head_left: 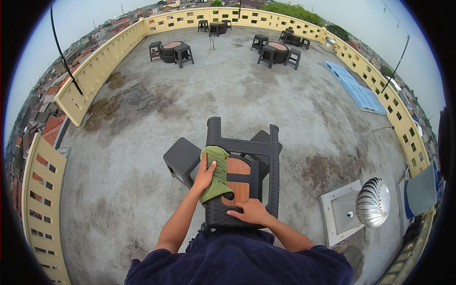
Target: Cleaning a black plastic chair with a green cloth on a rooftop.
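A person in a navy shirt (pixel 242 259) works over a dark plastic stool (pixel 274 166) on a rooftop, both bare forearms reaching forward from the body. The stool sits directly in front, seat toward the torso and legs pointing away. The left hand (pixel 203 176) clasps one green cloth (pixel 220 178) against the left side of the frame, thumb set apart from the forefinger; the remaining fingers are partly hidden. The right hand (pixel 253 212), wrist bent inward, grips the near end, thumb stretched leftward and fingers curled, their tips out of sight. One brown tabletop (pixel 239 166) shows through the frame, flanked by two more stools, one at left (pixel 182 157) and one at right (pixel 262 137). Farther off, two stools flank a round table (pixel 172 45) at left; two metal turbine vents (pixel 373 203) stand at right.
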A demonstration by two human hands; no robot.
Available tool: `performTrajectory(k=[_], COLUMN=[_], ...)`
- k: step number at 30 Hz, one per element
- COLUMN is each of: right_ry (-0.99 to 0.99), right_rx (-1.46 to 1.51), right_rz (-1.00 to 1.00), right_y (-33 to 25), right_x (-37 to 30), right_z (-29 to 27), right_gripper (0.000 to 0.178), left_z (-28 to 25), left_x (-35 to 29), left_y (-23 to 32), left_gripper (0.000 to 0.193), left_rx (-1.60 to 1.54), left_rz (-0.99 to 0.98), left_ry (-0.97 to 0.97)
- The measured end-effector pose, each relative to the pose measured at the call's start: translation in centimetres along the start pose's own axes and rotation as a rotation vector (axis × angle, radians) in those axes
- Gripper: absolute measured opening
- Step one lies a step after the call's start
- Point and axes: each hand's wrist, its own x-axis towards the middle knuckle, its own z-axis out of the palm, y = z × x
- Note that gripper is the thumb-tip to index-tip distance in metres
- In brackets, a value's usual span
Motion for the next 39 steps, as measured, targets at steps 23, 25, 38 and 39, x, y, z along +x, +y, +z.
performTrajectory(k=[23, 25, 38, 39], right_ry=[-0.041, -0.039, 0.030, 0.059], right_rx=[0.113, 0.115, 0.061, 0.061], right_rz=[-0.111, -0.173, -0.370, -0.374], right_y=[3.9, 3.1, -1.8, -1.9], right_x=[5.2, 5.0, 2.8, 2.5], right_z=[5.4, 5.1, -0.3, -0.5], right_gripper=[0.065, 0.064, 0.064, 0.063], left_z=[1.2, -0.3, -8.5, -8.6], left_x=[-10.1, -7.4, 12.9, 13.7], left_y=[-6.8, -5.3, 3.0, 3.4], left_gripper=[0.081, 0.079, 0.077, 0.078], left_rx=[0.240, 0.253, 0.402, 0.402], left_rz=[-0.128, -0.117, 0.099, 0.125], left_ry=[0.131, 0.161, 0.254, 0.269])
